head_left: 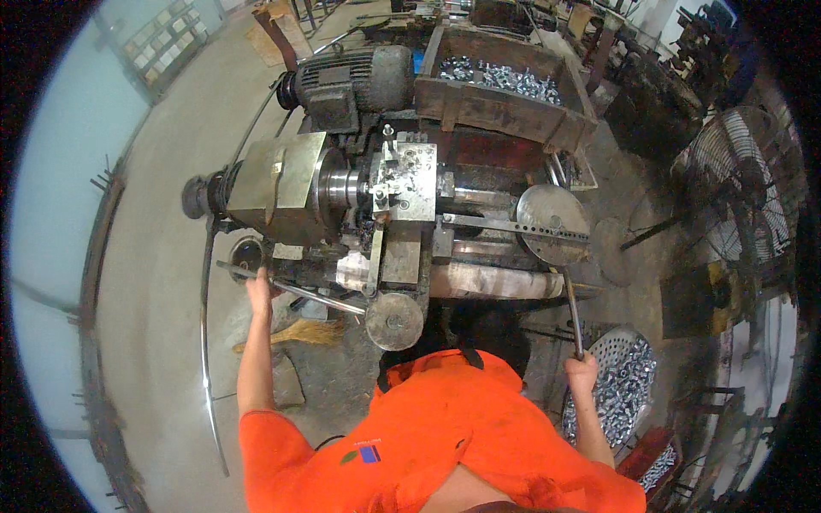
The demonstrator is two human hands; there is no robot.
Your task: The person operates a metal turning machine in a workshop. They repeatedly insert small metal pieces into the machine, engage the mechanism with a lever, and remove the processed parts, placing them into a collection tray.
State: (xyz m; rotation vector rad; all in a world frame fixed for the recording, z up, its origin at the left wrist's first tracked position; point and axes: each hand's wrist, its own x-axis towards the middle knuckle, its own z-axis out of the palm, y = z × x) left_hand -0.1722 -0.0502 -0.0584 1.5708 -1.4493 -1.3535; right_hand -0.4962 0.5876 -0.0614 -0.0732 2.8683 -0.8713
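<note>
In front of me stands a small lathe-like machine with a metal headstock (278,184), a spindle chuck (344,188) and a tool block (406,184). My left hand (259,289) is closed round a long lever bar (329,301), which runs to a round hub (394,321) at the machine's near side. On the right, my right hand (581,371) grips the lower end of a metal lever rod (573,312). That rod slants up toward a round metal disc (552,224). Beside the disc's face lies a flat bar with holes (505,225). Any workpiece in the spindle is too small to make out.
Behind the machine are an electric motor (351,81) and a wooden crate (505,118) with many small metal parts. At right, a perforated basket (609,352) holds more parts near a large fan (735,184). A straw broom (304,333) lies on the floor below the left lever.
</note>
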